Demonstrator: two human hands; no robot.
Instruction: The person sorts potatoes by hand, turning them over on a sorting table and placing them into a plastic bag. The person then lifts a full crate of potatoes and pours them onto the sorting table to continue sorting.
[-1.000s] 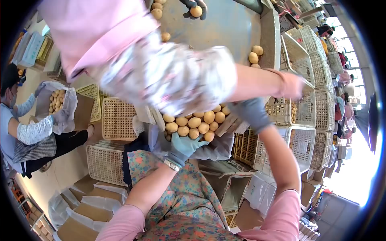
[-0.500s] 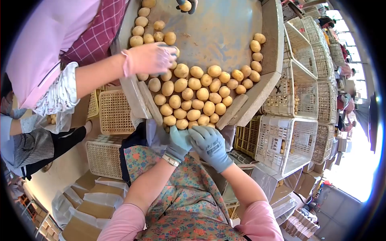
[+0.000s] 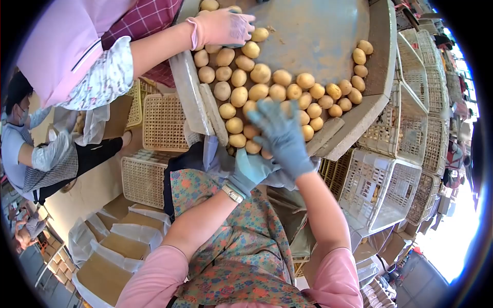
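Observation:
Many potatoes (image 3: 261,73) lie packed at the narrow near end of a tray-like table (image 3: 318,36). My right hand (image 3: 281,132), in a grey-blue glove blurred by motion, reaches over them with its fingers spread, covering several. My left hand (image 3: 249,170), in a light blue glove with a watch at the wrist, is at the table's near opening, just below the nearest potatoes. Its fingers point up towards them and are partly hidden, so whether it holds anything does not show.
A co-worker's gloved hand (image 3: 226,26) is over the potatoes at upper left. Another person (image 3: 31,138) is at far left. Plastic crates (image 3: 164,122) stand left, more crates (image 3: 365,185) right. Lined cartons (image 3: 105,272) lie lower left.
My right hand has moved up from beside my left hand onto the potatoes, its fingers spreading. The co-worker's hand has moved up. The view has shifted, so the table appears further right.

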